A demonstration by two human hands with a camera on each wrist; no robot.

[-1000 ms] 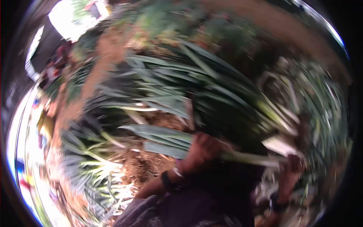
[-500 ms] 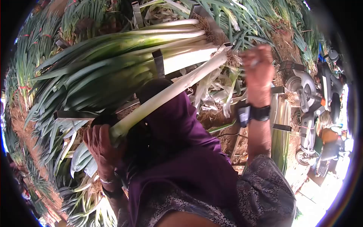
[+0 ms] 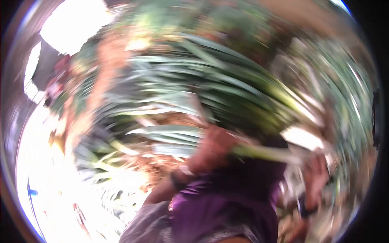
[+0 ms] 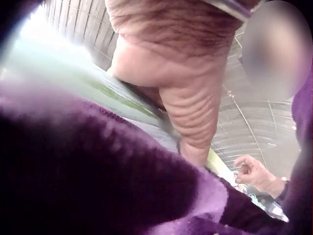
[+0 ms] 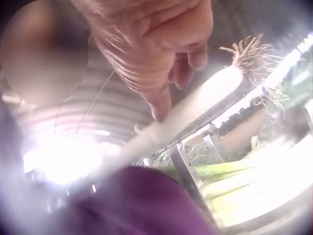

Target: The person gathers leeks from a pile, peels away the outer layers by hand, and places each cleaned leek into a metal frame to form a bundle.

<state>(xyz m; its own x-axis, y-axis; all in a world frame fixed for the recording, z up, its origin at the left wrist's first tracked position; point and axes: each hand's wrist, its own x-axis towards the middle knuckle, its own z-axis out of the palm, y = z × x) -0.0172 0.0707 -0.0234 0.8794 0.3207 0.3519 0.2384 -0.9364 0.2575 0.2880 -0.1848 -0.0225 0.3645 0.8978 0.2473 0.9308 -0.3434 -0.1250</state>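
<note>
Left hand: wrapped round one leek where the green leaves meet the shaft. Right hand: fingers loosely bent, not closed, over the pale shaft short of the roots. Hands well apart, leek spanning between them, its leaves out past the left hand. The head view is smeared, so whether the right thumb touches the shaft cannot be told. Beyond both hands: a heap of leeks. Below the right hand: an upright metal bar.

Step in hand, as judged: working one leek by its root end, left hand steadying. Next move would call for a firm left hold and right fingertips brought onto the pale outer layer.
</note>
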